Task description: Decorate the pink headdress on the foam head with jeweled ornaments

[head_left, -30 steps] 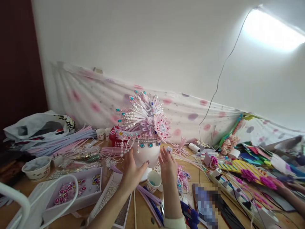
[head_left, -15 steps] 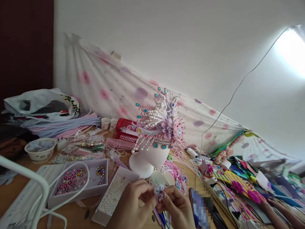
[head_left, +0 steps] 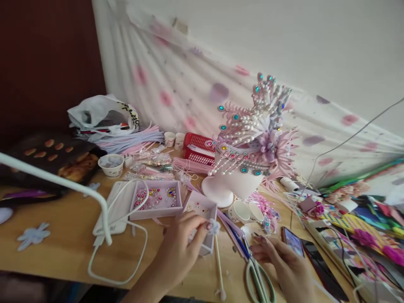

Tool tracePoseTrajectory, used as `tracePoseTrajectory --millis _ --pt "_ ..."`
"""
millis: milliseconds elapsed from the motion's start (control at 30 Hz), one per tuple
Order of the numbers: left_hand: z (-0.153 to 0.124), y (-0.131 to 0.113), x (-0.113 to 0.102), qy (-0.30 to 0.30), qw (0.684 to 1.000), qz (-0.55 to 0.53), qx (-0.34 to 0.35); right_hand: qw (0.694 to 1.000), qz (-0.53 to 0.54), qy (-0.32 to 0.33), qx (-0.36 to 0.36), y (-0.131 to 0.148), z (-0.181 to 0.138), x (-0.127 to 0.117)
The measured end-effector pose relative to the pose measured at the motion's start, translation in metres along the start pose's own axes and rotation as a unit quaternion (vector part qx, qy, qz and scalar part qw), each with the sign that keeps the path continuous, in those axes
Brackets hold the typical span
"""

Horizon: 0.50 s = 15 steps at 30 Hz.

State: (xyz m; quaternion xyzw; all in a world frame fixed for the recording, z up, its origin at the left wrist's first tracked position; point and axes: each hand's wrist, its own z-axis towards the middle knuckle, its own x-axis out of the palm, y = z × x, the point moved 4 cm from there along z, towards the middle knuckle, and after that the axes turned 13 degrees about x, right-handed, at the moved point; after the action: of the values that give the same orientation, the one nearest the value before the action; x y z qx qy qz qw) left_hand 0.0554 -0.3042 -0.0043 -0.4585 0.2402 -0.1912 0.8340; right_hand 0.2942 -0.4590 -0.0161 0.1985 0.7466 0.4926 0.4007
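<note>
My left hand pinches a small pale blue flower between thumb and fingertips, above the box of pearl beads. My right hand is apart from it, fingers curled together over the edge of a small white dish; what they hold, if anything, is too small to make out. Beside that hand lie scissors with pale green handles. A thin stick with a blob at its end lies below the flower. Behind, a pink and white beaded headdress sits on a white mannequin head.
A lilac tray of gems stands left of the bead box. A white power bank with its cable and a white curved tube occupy the left. Two paper cups, a phone and a red basket surround the work.
My hands were together at the flower; now the right hand has let go and moved right toward the dish, while the left keeps the flower. The view has shifted left and down.
</note>
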Motion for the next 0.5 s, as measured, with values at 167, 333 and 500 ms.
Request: tracePoseTrajectory --millis 167,333,500 --pt "0.002 -0.006 0.020 0.071 0.996 0.051 0.028 0.977 -0.199 0.029 -0.074 -0.002 0.015 0.040" --pt "0.005 -0.006 0.026 0.065 0.996 0.056 0.029 0.945 -0.150 -0.009 -0.290 0.011 -0.001 0.026" --pt "0.008 -0.006 0.036 0.039 0.998 0.008 0.039 0.961 -0.018 -0.048 -0.273 0.012 -0.020 0.032"
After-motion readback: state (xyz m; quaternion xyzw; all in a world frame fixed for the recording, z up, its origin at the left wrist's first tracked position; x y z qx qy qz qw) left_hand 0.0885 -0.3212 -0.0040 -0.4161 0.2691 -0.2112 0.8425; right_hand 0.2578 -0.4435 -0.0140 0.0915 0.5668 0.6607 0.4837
